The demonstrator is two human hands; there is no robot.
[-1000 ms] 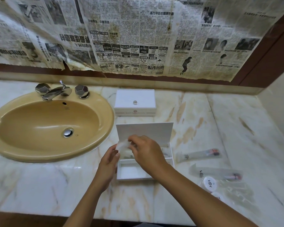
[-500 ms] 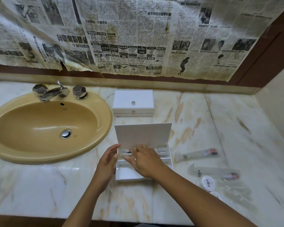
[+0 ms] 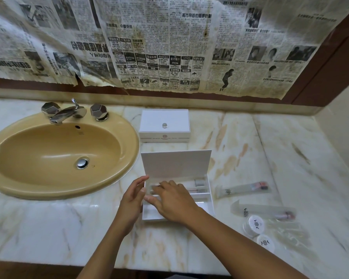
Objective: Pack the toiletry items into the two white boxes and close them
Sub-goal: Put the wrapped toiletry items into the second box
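right hand (image 3: 174,202) reaches into the open white box (image 3: 209,195), fingers spread and fairly straight, resting on clear wrapped items in the far-left compartments; whether they pinch anything cannot be told. left hand (image 3: 132,195) stands just beside the box's left wall, fingers relaxed and straight, thumb near the top corner, gripping nothing. the box lid (image 3: 175,163) stands upright behind both hands. a second white box (image 3: 164,125), lid down, sits behind it near the sink (image 3: 54,154). unpacked on the marble counter (image 3: 240,141), right of the open box: two wrapped tubes (image 3: 243,189) (image 3: 264,210) and two round white packets (image 3: 255,224) (image 3: 266,243)
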